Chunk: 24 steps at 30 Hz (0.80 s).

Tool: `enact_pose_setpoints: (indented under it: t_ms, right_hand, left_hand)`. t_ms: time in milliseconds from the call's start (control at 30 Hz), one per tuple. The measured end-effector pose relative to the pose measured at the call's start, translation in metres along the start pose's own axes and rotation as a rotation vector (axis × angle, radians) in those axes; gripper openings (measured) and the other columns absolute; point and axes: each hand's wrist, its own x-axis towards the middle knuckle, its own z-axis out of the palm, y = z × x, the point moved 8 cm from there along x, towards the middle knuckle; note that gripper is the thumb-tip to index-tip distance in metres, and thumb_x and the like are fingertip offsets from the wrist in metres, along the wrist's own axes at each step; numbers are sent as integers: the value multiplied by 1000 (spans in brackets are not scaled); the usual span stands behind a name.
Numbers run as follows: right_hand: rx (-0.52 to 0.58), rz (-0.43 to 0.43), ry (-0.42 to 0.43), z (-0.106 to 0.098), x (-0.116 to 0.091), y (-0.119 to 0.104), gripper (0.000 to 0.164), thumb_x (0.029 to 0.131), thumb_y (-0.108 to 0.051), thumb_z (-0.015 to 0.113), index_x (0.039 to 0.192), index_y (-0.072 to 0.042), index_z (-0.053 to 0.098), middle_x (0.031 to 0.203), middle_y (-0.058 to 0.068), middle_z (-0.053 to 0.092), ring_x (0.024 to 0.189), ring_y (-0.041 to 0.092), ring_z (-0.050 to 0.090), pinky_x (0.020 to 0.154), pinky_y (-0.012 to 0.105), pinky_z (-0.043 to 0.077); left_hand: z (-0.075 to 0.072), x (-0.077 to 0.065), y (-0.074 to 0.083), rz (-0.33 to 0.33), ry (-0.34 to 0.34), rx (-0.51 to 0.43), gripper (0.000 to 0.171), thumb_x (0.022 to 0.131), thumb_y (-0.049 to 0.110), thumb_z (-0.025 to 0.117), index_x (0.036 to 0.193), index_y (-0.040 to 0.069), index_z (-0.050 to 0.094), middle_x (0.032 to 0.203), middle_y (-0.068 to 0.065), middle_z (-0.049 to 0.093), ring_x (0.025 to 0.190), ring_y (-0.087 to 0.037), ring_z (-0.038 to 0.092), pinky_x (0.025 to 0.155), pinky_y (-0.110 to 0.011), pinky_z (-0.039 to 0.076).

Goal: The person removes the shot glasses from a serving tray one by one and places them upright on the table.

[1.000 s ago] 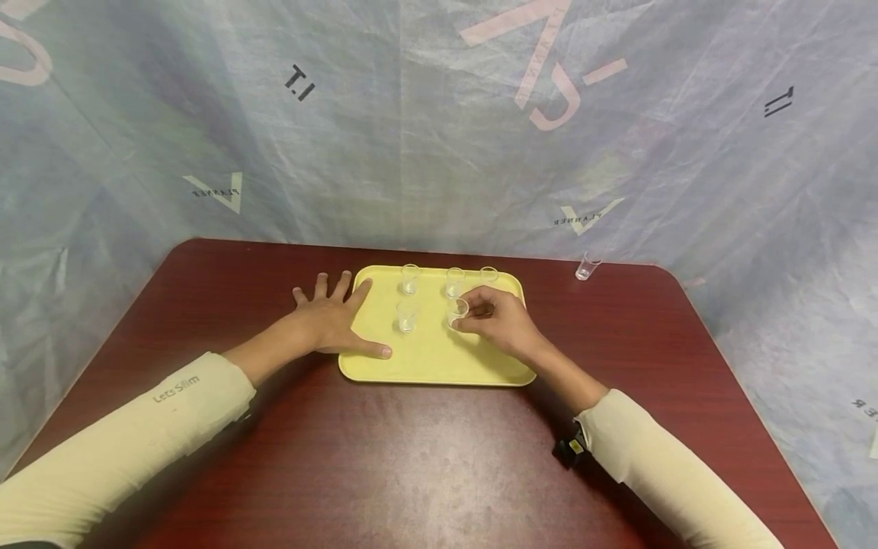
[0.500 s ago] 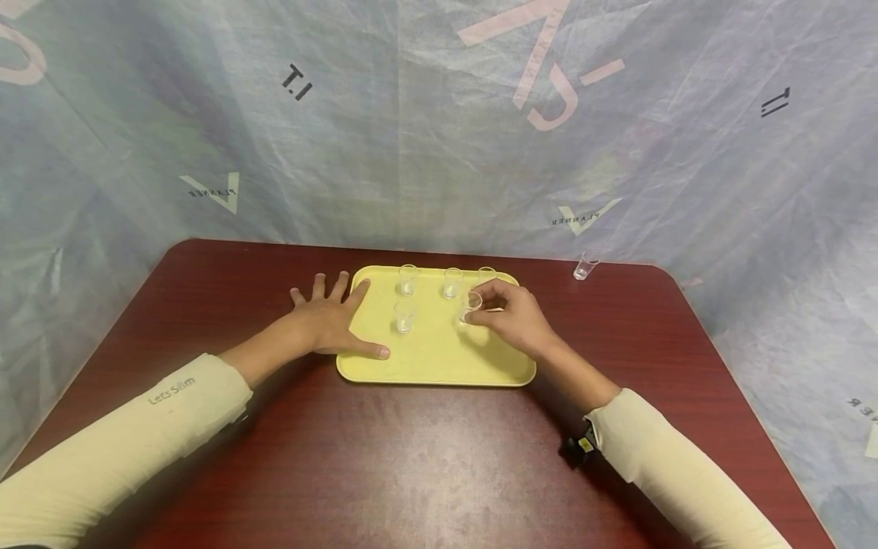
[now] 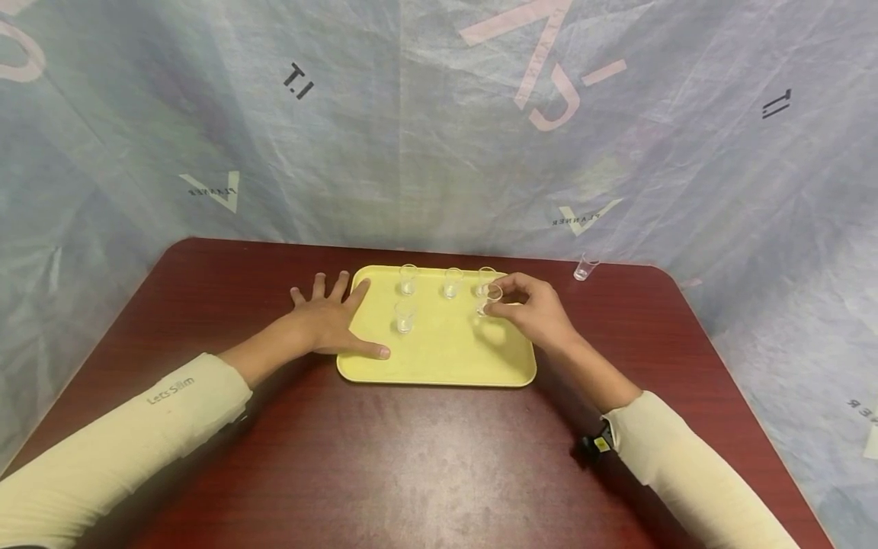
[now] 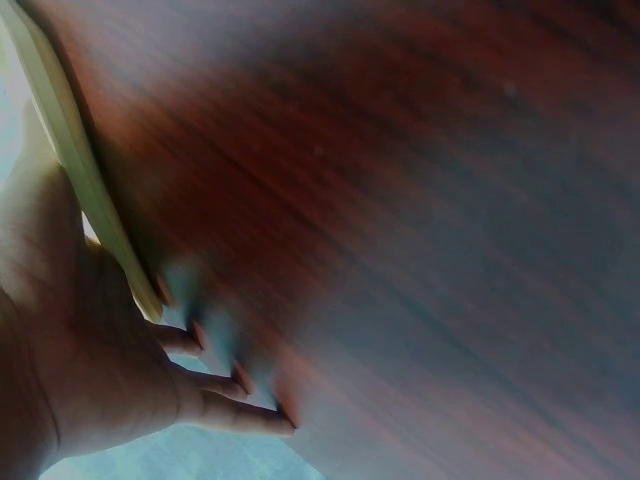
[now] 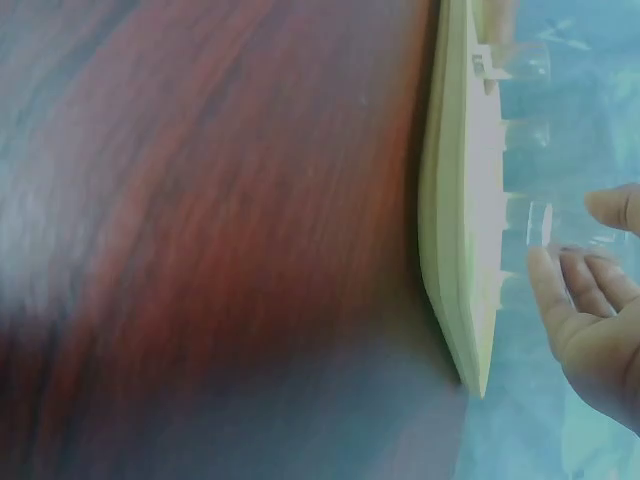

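My right hand [image 3: 538, 309] pinches a small clear shot glass [image 3: 490, 300] between thumb and fingers over the right part of a yellow tray [image 3: 439, 366]. In the right wrist view the held shot glass [image 5: 540, 226] has its base slightly off the tray. Behind it stands another shot glass [image 3: 485, 276], partly covered. Further left along the back of the tray are two more glasses, a middle one [image 3: 452, 284] and a left one [image 3: 408, 280]. A front glass [image 3: 405, 317] is nearer my left hand [image 3: 328, 324], which lies spread at the tray's left edge, thumb over the tray.
One more clear glass [image 3: 585, 268] stands on the dark red table [image 3: 439, 473] near the back right, beyond the tray. Grey printed sheeting [image 3: 411, 152] hangs close behind the table and along its sides.
My right hand has carried the shot glass rightward from the middle front of the tray to in front of the back right glass. My left hand has stayed in place.
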Motion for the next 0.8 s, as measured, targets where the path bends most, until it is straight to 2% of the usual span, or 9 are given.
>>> enact_pose_setpoints:
  t_ms: [267,533,800]
  right_hand:
    - [33,8,51,-28,5,9,34,95,-12,89,125,-1,78,114,7,81,100,7,77,88,18,62]
    - [21,24,112,-58,10,13,35,97,-15,88,127,0,78,127,16,82,99,1,78,89,16,61]
    - [-47,61,152,-78,12,25,42,99,-26,87,133,-4,77,137,16,81,100,-5,75,89,13,58]
  left_hand:
    - [-2,1,1,3,0,-8,152,76,109,59,184,21,-1,188,-31,-6,168,-71,-4,120,-99,6]
    - [-2,0,0,-1,-4,-4,152,76,109,58,184,21,-2,188,-32,-6,168,-72,-4,120,-99,6]
    - [0,1,2,8,0,-11,151,77,108,60,184,21,-1,188,-32,-5,168,-72,-4,120,-99,6]
